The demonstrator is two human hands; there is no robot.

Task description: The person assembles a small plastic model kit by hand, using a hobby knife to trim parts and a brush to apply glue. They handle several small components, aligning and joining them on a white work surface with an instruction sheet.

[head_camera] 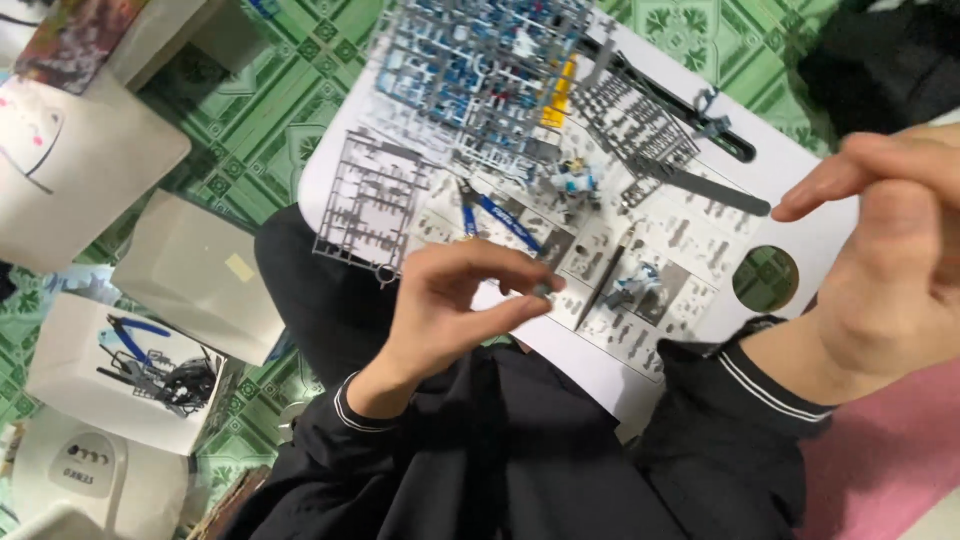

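Two small figures (578, 182) stand partly built on our instruction sheet (690, 250); many parts remain on the frames (480, 60). Our left hand (445, 305) pinches a small grey part (541, 290) above the sheet. Our right hand (890, 250) hangs loosely curled; whether it holds anything we cannot tell.

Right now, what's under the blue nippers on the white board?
The blue nippers lie on an instruction sheet spread over the white board. Grey part frames sit beside them. The sheet covers the board beneath.

left hand (450, 300): fingertips pinched | right hand (890, 250): raised, fingers curled
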